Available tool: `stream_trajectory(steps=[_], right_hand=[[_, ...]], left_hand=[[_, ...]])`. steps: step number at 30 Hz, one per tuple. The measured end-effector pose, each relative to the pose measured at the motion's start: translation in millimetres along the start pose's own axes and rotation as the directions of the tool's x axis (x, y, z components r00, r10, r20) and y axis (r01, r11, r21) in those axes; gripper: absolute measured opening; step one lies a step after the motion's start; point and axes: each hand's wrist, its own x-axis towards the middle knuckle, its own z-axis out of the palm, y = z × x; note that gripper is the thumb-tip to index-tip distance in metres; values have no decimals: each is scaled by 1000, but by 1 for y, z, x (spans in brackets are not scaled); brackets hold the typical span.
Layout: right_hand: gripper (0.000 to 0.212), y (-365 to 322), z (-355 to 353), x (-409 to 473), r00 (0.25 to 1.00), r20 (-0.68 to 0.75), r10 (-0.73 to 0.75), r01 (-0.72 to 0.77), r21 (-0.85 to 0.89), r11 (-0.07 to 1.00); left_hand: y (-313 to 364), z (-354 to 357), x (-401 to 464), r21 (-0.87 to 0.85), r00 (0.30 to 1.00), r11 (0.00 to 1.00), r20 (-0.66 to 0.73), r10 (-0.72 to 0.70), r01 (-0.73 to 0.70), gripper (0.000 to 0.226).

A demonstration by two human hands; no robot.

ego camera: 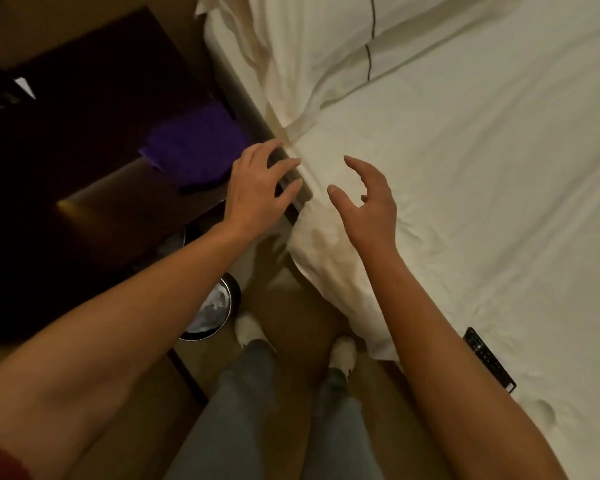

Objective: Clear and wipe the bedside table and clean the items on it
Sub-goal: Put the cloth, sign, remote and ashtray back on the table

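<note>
Hovering empty hands: left (257, 188), right (368, 202); remote (489, 360) lettering seemingly illegible.

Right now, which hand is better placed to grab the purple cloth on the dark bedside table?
Left. The left hand hovers open beside the purple fuzzy cloth on the dark wooden bedside table. The right hand is over the white bed sheet, farther off.
</note>
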Motion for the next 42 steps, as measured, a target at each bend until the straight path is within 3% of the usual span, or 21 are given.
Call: stream_trajectory(steps=[7, 15, 23, 30, 35, 42], right_hand=[[45, 76, -87, -31, 978, -165, 125, -112, 85, 990], [43, 166, -188, -90, 911, -287, 295, -255, 168, 952], [43, 258, -266, -155, 813, -375, 446, -388, 223, 894], [44, 326, -316, -209, 718, -424, 552, -478, 275, 834], [44, 366, -341, -241, 645, -445, 621, -553, 288, 782], [51, 402, -355, -266, 564, -427, 707, -718, 170, 675]], left_hand=[[102, 75, 1, -42, 979, 987, 126, 160, -156, 36], [231, 153, -27, -90, 908, 945, 259, 328, -316, 36], [329, 225, -73, -140, 757, 862, 424, 497, -488, 36], [398, 277, -107, -171, 608, 809, 577, 545, -563, 41], [420, 307, -128, -172, 503, 773, 670, 546, -610, 47], [425, 331, -150, -156, 361, 702, 769, 527, -695, 54]])
